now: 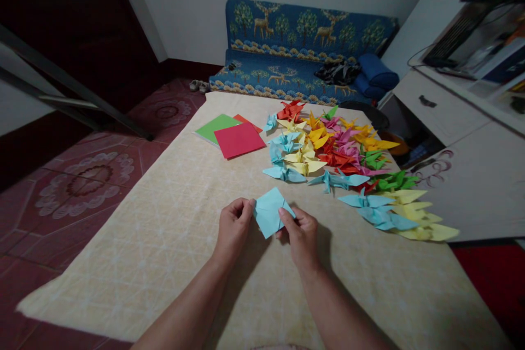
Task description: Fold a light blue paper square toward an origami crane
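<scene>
Between my two hands is a light blue sheet of origami paper (pixel 268 210), folded into a small diamond-like shape with a flap at its right. My left hand (pixel 237 221) pinches its left corner between thumb and curled fingers. On the right side, my right hand (pixel 301 231) grips it, thumb on top and fingers partly hidden beneath. The paper is held just above the cream tablecloth (pixel 164 246). Beyond it lie folded paper cranes in several colours, among them a light blue crane (pixel 284 173) and a yellow crane (pixel 305 167).
Flat square papers lie at the table's far left, with a red sheet (pixel 240 140) over a green sheet (pixel 215 128). Orange cranes (pixel 369 139) and green cranes (pixel 396 180) crowd the right side. Behind stands a blue patterned sofa (pixel 283 68); a white cabinet (pixel 471 175) is at right.
</scene>
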{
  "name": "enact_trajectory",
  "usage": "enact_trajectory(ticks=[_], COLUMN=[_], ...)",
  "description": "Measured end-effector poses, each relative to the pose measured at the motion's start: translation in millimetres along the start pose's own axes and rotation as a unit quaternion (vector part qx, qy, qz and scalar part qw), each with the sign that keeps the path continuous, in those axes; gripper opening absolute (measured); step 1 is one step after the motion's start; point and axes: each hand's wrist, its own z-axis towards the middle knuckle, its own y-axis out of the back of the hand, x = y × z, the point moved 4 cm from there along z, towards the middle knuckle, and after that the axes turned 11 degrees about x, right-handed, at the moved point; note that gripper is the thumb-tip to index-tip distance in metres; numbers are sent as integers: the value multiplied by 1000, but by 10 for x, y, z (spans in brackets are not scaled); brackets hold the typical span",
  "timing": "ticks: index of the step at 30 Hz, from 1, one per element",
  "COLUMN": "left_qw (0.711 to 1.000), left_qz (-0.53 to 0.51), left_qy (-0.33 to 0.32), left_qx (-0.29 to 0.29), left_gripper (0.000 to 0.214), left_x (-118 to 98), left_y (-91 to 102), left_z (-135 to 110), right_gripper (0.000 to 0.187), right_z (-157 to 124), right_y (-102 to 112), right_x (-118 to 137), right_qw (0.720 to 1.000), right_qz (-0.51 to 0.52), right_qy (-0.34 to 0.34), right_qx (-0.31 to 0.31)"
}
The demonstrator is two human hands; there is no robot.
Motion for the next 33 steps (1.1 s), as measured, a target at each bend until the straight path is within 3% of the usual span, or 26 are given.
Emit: enact_trajectory(ticks=[5, 11, 19, 24, 33], left_qw=[1000, 999, 994, 994, 995], left_qz=[-11, -41, -83, -57, -33], left_qy=[-14, -17, -1, -5, 13], left_qx=[-15, 31, 72, 94, 97], left_gripper=[40, 33, 29, 32, 38], left_x=[-25, -35, -12, -24, 1], left_y=[-14, -56, -87, -103, -113], left_z=[-19, -22, -17, -26, -68], right_gripper=[27, 27, 23, 27, 37], right_z=[4, 12, -1, 8, 13], right_y=[-16, 20, -51, -75, -48], right_x=[16, -17, 4, 14, -45], right_qw=[999, 1000, 999, 998, 998], right_qz=[41, 11, -25, -18, -62], right_qy=[17, 19, 16, 7, 17], right_qx=[13, -12, 31, 54, 23])
